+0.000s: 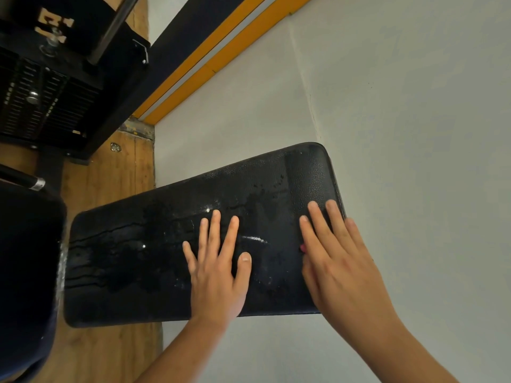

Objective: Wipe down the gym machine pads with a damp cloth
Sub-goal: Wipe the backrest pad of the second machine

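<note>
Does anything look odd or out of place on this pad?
The black pad is patchily wet, with dark runs streaking along it. Both the left hand and right hand lie flat on it. No cloth plainly shows, only a pink sliver under the right hand.

— How is the light?
— Soft and even, no hard shadows; small white glints on the wet black pad (154, 244).
— And sharpness?
— Mostly sharp; wide-angle bending at edges, the dark left side loses detail.

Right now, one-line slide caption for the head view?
Left hand and right hand press flat on the wet, streaked black pad.
</note>
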Tool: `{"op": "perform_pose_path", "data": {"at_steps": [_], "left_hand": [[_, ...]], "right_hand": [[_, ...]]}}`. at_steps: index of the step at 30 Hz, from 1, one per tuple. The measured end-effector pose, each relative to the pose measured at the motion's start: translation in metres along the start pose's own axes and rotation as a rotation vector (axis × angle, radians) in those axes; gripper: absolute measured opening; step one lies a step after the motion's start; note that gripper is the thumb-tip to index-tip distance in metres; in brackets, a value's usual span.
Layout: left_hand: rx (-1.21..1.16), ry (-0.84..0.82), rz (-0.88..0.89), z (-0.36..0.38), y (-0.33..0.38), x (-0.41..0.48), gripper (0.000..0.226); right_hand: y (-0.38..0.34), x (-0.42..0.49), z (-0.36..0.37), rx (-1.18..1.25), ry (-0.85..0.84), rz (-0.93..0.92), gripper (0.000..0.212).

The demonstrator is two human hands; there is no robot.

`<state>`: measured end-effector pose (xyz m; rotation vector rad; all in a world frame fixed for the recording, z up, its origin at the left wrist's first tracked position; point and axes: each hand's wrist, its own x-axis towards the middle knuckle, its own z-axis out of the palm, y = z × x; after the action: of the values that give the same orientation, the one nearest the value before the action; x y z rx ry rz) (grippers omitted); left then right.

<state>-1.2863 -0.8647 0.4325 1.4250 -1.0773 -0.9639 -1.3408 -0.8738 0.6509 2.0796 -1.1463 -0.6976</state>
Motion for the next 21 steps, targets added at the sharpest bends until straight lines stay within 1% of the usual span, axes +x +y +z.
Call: {"op": "perform_pose_path", "data": {"at_steps": [7,12,16,21], "left_hand": [[-0.004,0.011,0.002,0.001,0.001,0.004,0.062],[0.001,0.008,0.004,0.0,0.0,0.002,0.062],[0.007,0.002,0.002,-0.001,0.001,0.003,0.062],[0.004,0.011,0.003,-0.001,0.001,0.002,0.062]], "right_hand": [[-0.001,-0.005,-0.001,-0.023,-0.005,-0.03,0.056],[-0.008,-0.005,-0.001,-0.051,-0.045,-0.023,0.055],[-0.011,0.024,-0.001,-0.093,-0.029,-0.023,0.053],[-0.013,0.097,0.003,-0.124,-0.038,-0.002,0.056]]}}
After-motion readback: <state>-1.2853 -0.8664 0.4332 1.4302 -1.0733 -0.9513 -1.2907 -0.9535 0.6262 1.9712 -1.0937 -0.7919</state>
